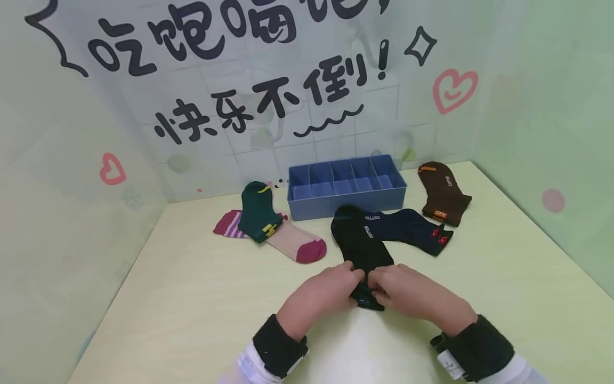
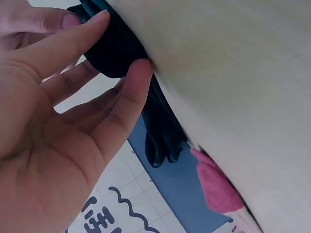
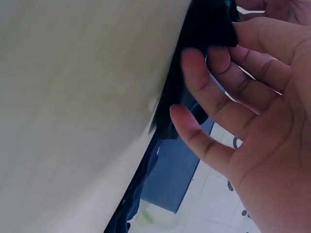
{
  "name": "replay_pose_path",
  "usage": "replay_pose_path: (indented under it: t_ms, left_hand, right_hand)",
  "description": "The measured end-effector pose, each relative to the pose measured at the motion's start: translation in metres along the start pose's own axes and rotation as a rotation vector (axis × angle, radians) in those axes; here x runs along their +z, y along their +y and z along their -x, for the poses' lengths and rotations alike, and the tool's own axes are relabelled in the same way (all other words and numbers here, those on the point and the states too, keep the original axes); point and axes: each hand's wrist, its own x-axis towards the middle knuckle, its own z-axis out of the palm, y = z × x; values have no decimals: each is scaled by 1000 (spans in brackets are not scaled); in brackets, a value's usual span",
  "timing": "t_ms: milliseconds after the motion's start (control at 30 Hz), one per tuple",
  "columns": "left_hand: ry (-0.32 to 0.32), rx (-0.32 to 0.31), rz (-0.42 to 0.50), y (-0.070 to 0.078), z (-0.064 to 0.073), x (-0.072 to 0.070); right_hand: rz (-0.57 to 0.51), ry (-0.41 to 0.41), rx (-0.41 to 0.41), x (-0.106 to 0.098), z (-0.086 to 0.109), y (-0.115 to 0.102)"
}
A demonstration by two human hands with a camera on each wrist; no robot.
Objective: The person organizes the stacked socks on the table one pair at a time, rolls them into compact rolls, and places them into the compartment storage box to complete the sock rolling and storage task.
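Note:
A black sock (image 1: 361, 245) with white lettering lies on the table in front of me, toe pointing away. My left hand (image 1: 331, 290) grips its near end from the left side. From the other side, my right hand (image 1: 408, 290) pinches the same end, close to the left. Dark fabric (image 2: 114, 46) shows between the left fingers in the left wrist view. In the right wrist view, a dark fold (image 3: 209, 29) is between thumb and fingers, while the lower fingers spread along the sock. A navy sock (image 1: 408, 229) lies partly under the black one's toe.
Behind the socks stands a blue divided box (image 1: 345, 205) with several compartments. To its left, a green sock (image 1: 259, 210) lies across a pink sock (image 1: 292, 240) with a magenta toe and a purple striped part. A brown sock (image 1: 443, 192) lies at the right. Printed sheets surround the table (image 1: 192, 298).

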Motion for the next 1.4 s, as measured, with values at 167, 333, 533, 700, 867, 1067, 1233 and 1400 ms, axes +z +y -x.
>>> replay_pose_path:
  t_ms: [167,333,533,700,867,1067,1233,1400]
  left_hand:
    - [21,21,-38,2,0,0]
    - [78,26,-89,1,3,7]
    - [131,-28,-79,1,7,9]
    - [123,-38,-51,4,9,10]
    - [102,-46,-45,5,11,10]
    - [38,35,-78,0,16,5]
    - [29,85,-128,-2,15,2]
    - [-13,85,-10,-5,9,1]
  right_hand:
    - [20,12,-51,1,2,0]
    - [94,-78,-8,-5,-3,-10]
    - [134,-167,13,-12,-16,-17]
    - [222,-173,-39,-14,-19,-23]
    - [304,-199,-35,-13,-20,-32]
    - [231,-308,-42,-20,-24,-28]
    - [54,-392,-40,-26,-31,-12]
    - [-121,-406,53,-26,-33,3]
